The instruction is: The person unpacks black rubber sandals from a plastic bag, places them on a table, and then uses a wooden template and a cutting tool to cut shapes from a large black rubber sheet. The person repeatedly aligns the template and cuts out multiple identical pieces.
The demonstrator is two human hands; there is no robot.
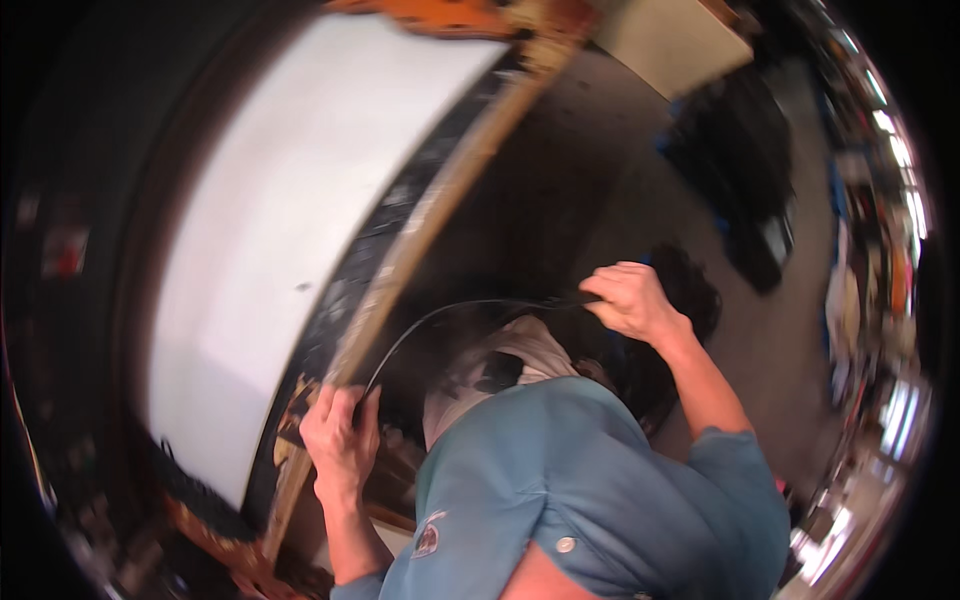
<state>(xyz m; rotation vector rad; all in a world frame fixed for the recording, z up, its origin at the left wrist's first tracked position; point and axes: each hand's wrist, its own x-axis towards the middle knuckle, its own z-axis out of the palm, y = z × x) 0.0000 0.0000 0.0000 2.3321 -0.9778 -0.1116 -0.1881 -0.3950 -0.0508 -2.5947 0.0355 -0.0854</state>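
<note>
A thin, dark, wire-like strip point(432, 312) spans between my two hands, bowed upward in an arc; its exact kind I cannot make out. My left hand point(340, 440) is closed around one end, beside the edge of a wooden frame point(400, 255). Farther right and higher up, my right hand point(636, 300) grips the other end in a fist. Left of the strip, a large white panel point(270, 190) lies within the frame, bordered by a black strip point(385, 215) of wrinkled material.
Orange-brown shaped pieces point(440, 14) sit at the frame's far end. A black bundle point(735, 160) lies on the grey floor point(640, 215) to the right, with a pale board point(670, 45) at the back. Blurred clutter lines the right rim.
</note>
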